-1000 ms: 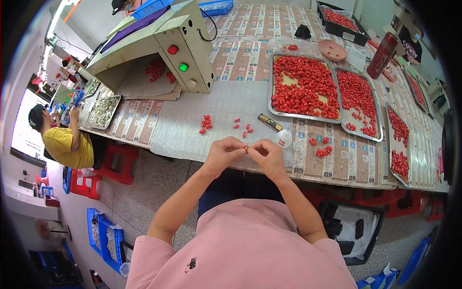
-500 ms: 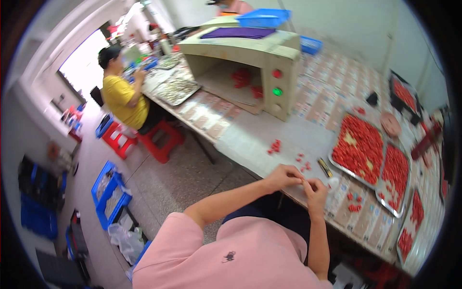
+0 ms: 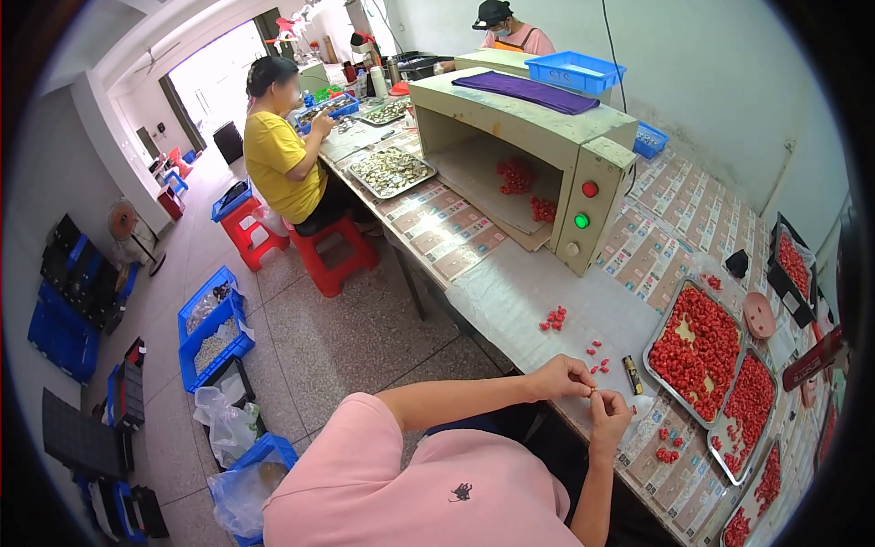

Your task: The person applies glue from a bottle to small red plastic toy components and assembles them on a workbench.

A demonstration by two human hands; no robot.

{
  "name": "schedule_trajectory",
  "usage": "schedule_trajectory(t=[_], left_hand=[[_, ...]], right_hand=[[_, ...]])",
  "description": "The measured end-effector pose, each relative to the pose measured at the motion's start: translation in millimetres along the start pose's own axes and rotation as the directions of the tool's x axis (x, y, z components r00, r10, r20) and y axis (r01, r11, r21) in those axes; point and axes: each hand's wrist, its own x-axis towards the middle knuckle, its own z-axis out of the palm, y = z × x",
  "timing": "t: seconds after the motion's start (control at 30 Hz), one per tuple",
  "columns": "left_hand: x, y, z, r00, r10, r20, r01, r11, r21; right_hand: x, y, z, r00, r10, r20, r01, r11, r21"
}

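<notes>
- Your left hand (image 3: 558, 376), right hand (image 3: 610, 417): each grip pinched closed, fingertips meeting; anything between is too small to tell.
- Small knobbly red pieces (image 3: 552, 319): loose on the white sheet (image 3: 510, 294), just beyond.

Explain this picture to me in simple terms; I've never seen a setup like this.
There is no robot: these are a person's bare hands, seen by a wide camera worn on the head, so straight edges bend. The left hand and right hand meet at the table and seem to pinch a tiny item, too small to identify. On the table lie loose red pieces, a black-and-gold cylinder and metal trays of red pieces. Farther back stands an open-fronted machine.
</notes>
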Motion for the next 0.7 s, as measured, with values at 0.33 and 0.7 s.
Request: schedule_trajectory(t=[0.33, 0.7], left_hand=[[-0.4, -2.7, 1.0, 1.0, 0.026, 0.011, -0.026, 1.0, -0.016], [0.5, -0.8, 1.5, 0.999, 0.044, -0.028, -0.044, 0.999, -0.006]], right_hand=[[-1.0, 5.6, -2.5, 1.0, -0.01, 0.021, 0.011, 1.0, -0.012], [0.2, 3.1, 1.0, 1.0, -0.019, -0.007, 0.019, 1.0, 0.008]])
